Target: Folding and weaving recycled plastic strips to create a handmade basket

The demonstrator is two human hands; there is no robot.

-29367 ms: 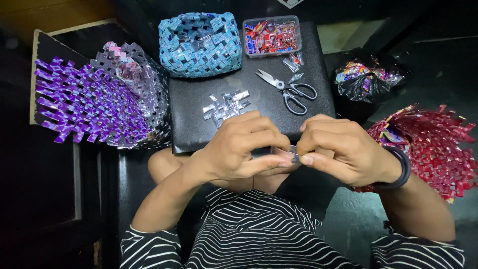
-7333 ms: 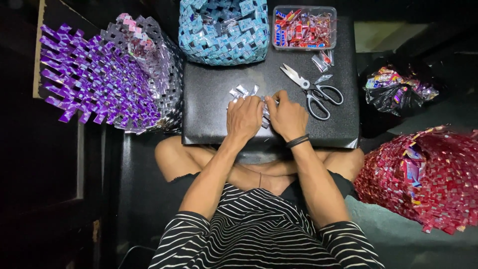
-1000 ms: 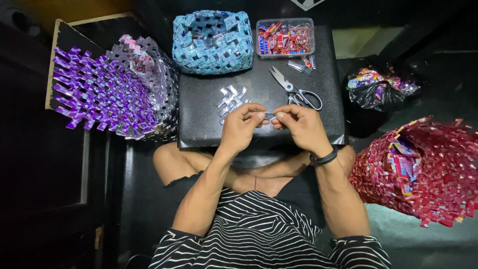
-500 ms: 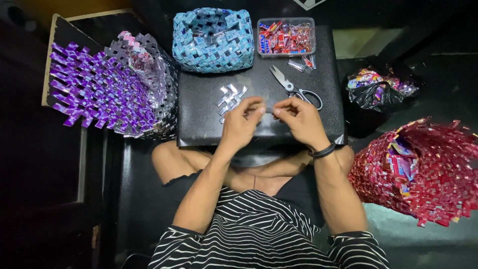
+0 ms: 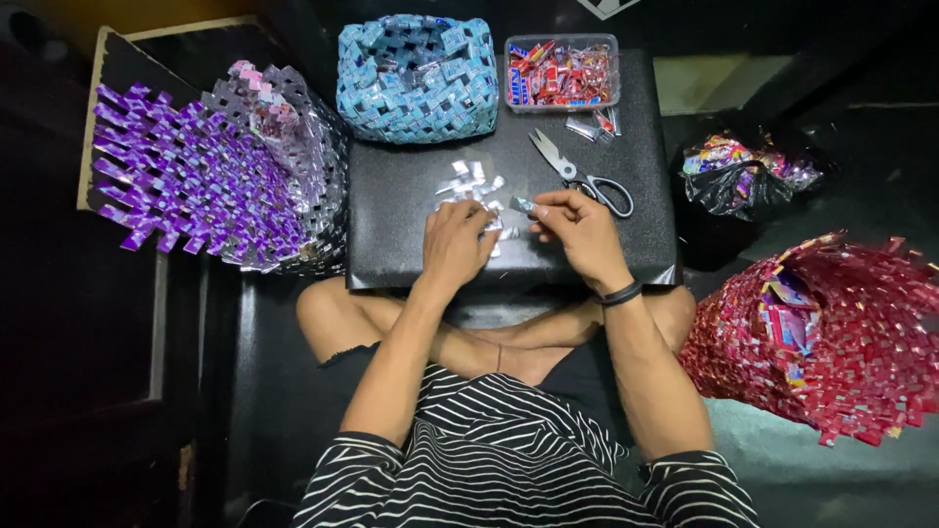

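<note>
Folded strip (image 5: pixel 521 204), prob. in right hand (image 5: pixel 584 233)

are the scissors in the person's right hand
No, the scissors lie on the black board beside the right hand, which pinches a small folded piece.

Right hand (image 5: pixel 579 230) pinches folded wrapper piece (image 5: pixel 521 205) w/ left hand (image 5: pixel 456 242) on silver pieces (image 5: pixel 469 186).
</note>
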